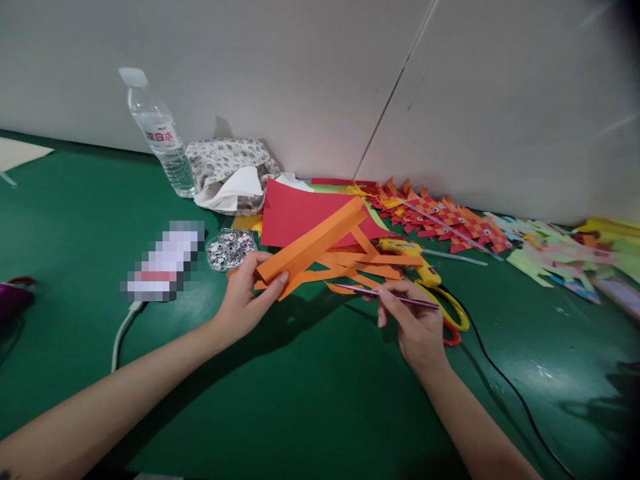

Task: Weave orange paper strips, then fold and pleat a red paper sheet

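My left hand (246, 297) is closed on the near end of a folded orange paper (313, 243), which rises tilted toward the back right above the green table (300, 400). My right hand (415, 323) pinches a thin pink pen (385, 294) that lies nearly level, its tip pointing left toward several loose orange paper strips (360, 267). A red paper sheet (295, 213) lies behind the orange paper. A yellow glue gun (417, 260) and yellow-handled scissors (453, 313) rest just beyond my right hand.
A water bottle (160, 140) stands by the white wall, next to a patterned cloth pouch (227, 167). A small tub of googly eyes (230, 248) and a blurred-out device (163, 261) with a white cable sit left. Woven red-orange paper fish (445, 220) and pale green paper cut-outs (555, 257) line the right.
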`<action>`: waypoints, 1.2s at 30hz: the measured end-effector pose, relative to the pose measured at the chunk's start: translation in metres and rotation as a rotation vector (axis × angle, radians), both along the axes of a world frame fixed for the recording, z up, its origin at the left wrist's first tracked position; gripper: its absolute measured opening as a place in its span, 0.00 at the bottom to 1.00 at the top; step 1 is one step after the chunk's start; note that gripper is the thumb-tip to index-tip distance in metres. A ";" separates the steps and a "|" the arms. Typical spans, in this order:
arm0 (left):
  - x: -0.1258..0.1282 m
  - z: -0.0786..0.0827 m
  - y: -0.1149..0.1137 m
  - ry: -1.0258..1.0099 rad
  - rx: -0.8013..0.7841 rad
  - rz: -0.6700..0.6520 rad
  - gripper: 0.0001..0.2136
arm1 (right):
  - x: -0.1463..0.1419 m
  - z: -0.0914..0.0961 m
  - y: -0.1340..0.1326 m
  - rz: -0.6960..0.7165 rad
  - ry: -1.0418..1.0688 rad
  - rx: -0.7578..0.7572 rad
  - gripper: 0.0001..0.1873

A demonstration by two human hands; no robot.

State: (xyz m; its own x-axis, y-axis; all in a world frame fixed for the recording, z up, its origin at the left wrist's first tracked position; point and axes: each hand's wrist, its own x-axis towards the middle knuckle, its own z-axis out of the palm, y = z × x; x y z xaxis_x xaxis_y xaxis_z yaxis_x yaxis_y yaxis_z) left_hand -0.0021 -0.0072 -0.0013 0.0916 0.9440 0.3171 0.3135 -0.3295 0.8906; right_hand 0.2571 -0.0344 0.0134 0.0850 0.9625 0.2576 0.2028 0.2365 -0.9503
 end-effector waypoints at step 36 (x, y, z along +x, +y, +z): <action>-0.006 0.010 0.003 0.609 0.000 -0.592 0.33 | -0.002 0.003 -0.007 0.294 -0.263 -0.086 0.06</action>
